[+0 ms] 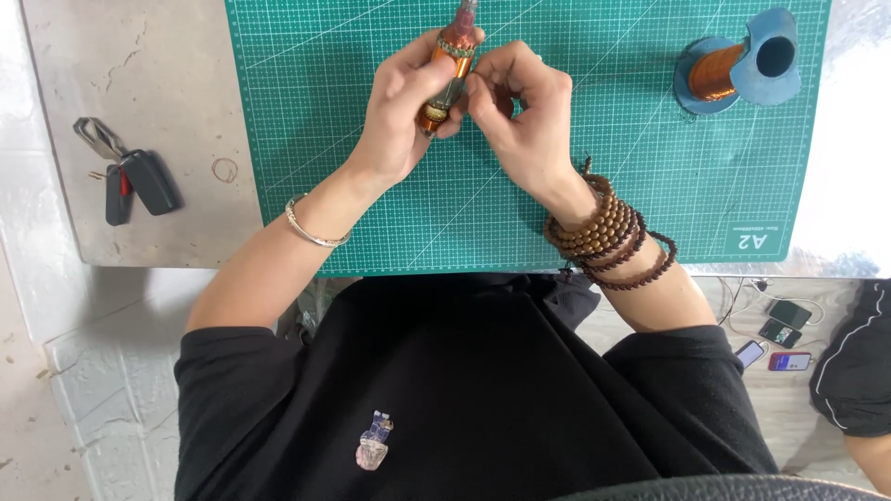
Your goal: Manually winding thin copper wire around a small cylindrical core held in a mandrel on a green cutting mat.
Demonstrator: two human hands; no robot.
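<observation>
Noted on counter: green cutting mat, blue spool of copper wire, car keys at left; phones on floor.

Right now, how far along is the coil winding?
Done: copper wire already covers bands of the tool shaft. In hand: the left hand grips the shaft while the right hand pinches at it with its fingers; the wire itself is too thin to see. Left: the spool on the mat holds plenty of wire, and how many turns remain cannot be told.
</observation>
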